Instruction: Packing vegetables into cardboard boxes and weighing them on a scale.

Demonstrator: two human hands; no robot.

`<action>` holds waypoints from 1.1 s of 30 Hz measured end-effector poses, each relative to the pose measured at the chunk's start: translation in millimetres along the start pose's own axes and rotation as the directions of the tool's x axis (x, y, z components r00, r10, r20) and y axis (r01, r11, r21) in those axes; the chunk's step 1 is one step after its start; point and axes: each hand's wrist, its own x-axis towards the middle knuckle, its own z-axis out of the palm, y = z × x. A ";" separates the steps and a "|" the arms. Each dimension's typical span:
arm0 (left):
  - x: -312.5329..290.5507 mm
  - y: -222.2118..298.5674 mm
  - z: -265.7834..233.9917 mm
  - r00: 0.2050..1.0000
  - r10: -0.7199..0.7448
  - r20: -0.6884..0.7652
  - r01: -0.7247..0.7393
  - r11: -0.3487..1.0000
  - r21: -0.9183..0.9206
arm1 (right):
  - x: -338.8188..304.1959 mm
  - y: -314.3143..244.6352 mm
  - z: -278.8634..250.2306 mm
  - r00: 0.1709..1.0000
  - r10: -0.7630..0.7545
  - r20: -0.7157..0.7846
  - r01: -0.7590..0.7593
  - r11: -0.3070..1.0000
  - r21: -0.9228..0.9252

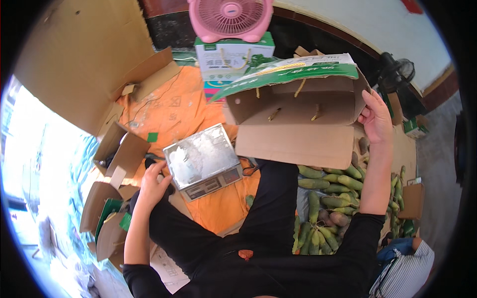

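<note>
- Cardboard box [294,113]: tilted, right of the silver scale [201,154], far side hidden.
- Right hand [376,115]: forearm raised, gripping the box's right edge; some fingers hidden.
- Left hand [154,184]: fingers loosely parted, empty, beside the scale; contact unclear.
- Pink fan [231,10]: top cut off.

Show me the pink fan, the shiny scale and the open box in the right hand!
Pink fan [231,10], head view: round middle hub.
Shiny scale [202,155], head view: metal top plate.
Open box [295,112], head view: brown inside wall.
</note>
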 end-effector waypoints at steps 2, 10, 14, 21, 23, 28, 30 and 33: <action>3.4 -5.6 -4.0 1.000 0.000 -0.012 -0.001 0.999 -0.034 | -4.1 -1.6 18.6 0.992 0.032 0.122 -0.037 0.999 0.034; 32.9 -11.7 -18.1 0.968 -0.151 -0.202 0.055 0.907 -0.417 | -9.0 28.1 100.3 0.880 0.197 0.432 -0.264 0.959 0.100; 20.1 -52.4 -24.2 0.907 -0.246 -0.341 0.112 0.923 -0.368 | 6.1 64.6 138.5 0.813 0.331 0.479 -0.373 0.928 -0.009; 15.4 -61.8 -44.4 0.913 -0.357 -0.197 0.388 0.910 0.147 | 37.7 167.9 163.2 0.697 0.606 0.384 -0.581 0.791 -0.194; 16.6 -73.5 -40.0 0.874 -0.458 -0.163 0.483 0.855 0.187 | 39.0 192.1 169.2 0.686 0.662 0.303 -0.554 0.745 -0.371; 15.9 -98.8 -11.0 0.831 -0.552 -0.061 0.550 0.834 -0.052 | 36.5 243.5 174.3 0.675 0.703 0.224 -0.532 0.673 -0.514; 16.7 -99.1 -2.0 0.843 -0.538 -0.022 0.528 0.833 -0.166 | 38.8 252.1 168.1 0.692 0.687 0.221 -0.507 0.681 -0.528; 14.8 -89.5 2.3 0.874 -0.464 -0.143 0.469 0.883 -0.002 | 40.9 259.1 163.6 0.720 0.653 0.235 -0.448 0.696 -0.561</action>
